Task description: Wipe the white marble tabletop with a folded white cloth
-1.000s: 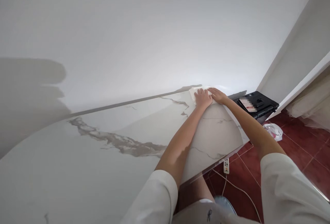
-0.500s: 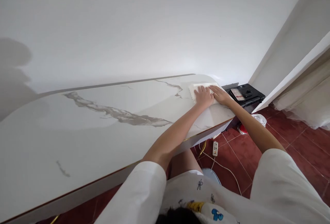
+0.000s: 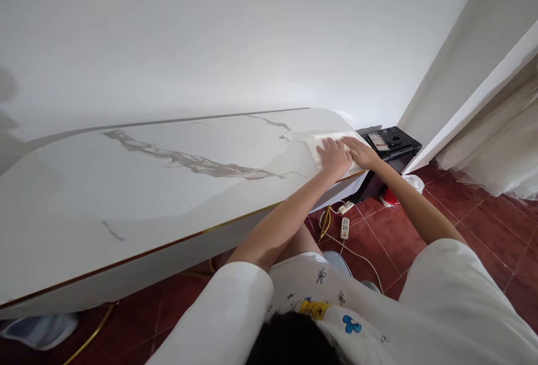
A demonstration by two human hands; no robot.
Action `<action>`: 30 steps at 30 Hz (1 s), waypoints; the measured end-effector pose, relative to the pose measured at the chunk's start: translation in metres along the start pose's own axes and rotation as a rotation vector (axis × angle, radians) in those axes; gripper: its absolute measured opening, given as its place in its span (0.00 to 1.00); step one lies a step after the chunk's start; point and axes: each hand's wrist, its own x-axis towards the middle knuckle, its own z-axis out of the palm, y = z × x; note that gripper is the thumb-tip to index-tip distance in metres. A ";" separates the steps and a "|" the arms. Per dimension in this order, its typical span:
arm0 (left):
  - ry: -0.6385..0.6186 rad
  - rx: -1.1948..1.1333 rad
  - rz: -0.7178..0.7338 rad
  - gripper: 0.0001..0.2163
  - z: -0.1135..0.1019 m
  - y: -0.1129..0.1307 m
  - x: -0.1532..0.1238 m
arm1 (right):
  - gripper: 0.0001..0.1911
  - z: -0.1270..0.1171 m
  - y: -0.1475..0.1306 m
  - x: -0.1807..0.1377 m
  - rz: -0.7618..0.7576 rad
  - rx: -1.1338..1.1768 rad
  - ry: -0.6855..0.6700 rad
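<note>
Pressing a wavy-edged white cloth (image 3: 314,147) onto the right end of a long, grey-veined white tabletop (image 3: 176,199) with left hand (image 3: 335,157), fingers apart, and right hand (image 3: 362,153), fingers nearly together, likely for even pressure.

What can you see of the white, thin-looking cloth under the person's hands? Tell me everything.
The white, thin-looking cloth lies spread on the right end of the white, grey-veined, marble-look tabletop. Its left edge looks finely scalloped, and no pattern shows. It could be fabric or paper; I can't tell. The bare left hand rests palm down on it, fingers spread, and the bare right hand covers its right side, so much is hidden.
</note>
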 end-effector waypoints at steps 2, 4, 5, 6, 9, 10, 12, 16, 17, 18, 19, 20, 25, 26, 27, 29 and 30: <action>-0.003 0.002 -0.009 0.27 -0.001 0.006 -0.008 | 0.32 -0.004 -0.002 -0.007 -0.008 0.010 -0.010; 0.004 -0.003 -0.023 0.27 0.000 0.012 -0.016 | 0.31 -0.009 -0.005 -0.015 -0.003 0.027 -0.017; 0.015 -0.008 -0.032 0.27 0.000 0.015 -0.020 | 0.30 -0.011 -0.006 -0.018 0.000 0.037 -0.018; 0.032 -0.015 -0.041 0.27 0.000 0.018 -0.024 | 0.30 -0.013 -0.008 -0.022 0.002 0.048 -0.018; 0.059 -0.027 -0.054 0.27 0.002 0.026 -0.033 | 0.29 -0.019 -0.012 -0.032 0.006 0.075 -0.019; 0.056 -0.028 -0.054 0.27 0.002 0.029 -0.035 | 0.29 -0.021 -0.013 -0.034 0.010 0.082 -0.019; 0.042 -0.028 -0.058 0.28 0.003 0.033 -0.036 | 0.30 -0.023 -0.013 -0.037 0.015 0.093 -0.018; 0.028 -0.044 -0.067 0.28 0.004 0.042 -0.031 | 0.30 -0.024 -0.007 -0.038 0.018 0.111 -0.024; 0.028 -0.054 -0.065 0.28 0.005 0.044 -0.029 | 0.30 -0.024 -0.004 -0.038 0.020 0.115 -0.025; 0.029 -0.066 -0.063 0.28 0.006 0.046 -0.027 | 0.30 -0.024 -0.001 -0.039 0.022 0.118 -0.023; 0.031 -0.078 -0.060 0.28 0.007 0.048 -0.024 | 0.30 -0.024 0.003 -0.039 0.025 0.121 -0.018; 0.033 -0.088 -0.056 0.28 0.008 0.051 -0.022 | 0.30 -0.024 0.007 -0.039 0.029 0.124 -0.009; 0.046 -0.112 -0.029 0.28 0.016 0.062 -0.005 | 0.31 -0.024 0.026 -0.041 0.079 0.125 0.031; 0.044 -0.117 -0.024 0.28 0.016 0.063 -0.002 | 0.31 -0.023 0.029 -0.041 0.090 0.123 0.035; 0.038 -0.121 -0.019 0.29 0.017 0.064 0.001 | 0.32 -0.023 0.032 -0.041 0.100 0.121 0.038; 0.023 -0.126 -0.008 0.29 0.018 0.064 0.007 | 0.32 -0.023 0.036 -0.039 0.116 0.114 0.039; 0.013 -0.126 -0.003 0.29 0.018 0.063 0.010 | 0.31 -0.023 0.037 -0.039 0.123 0.109 0.034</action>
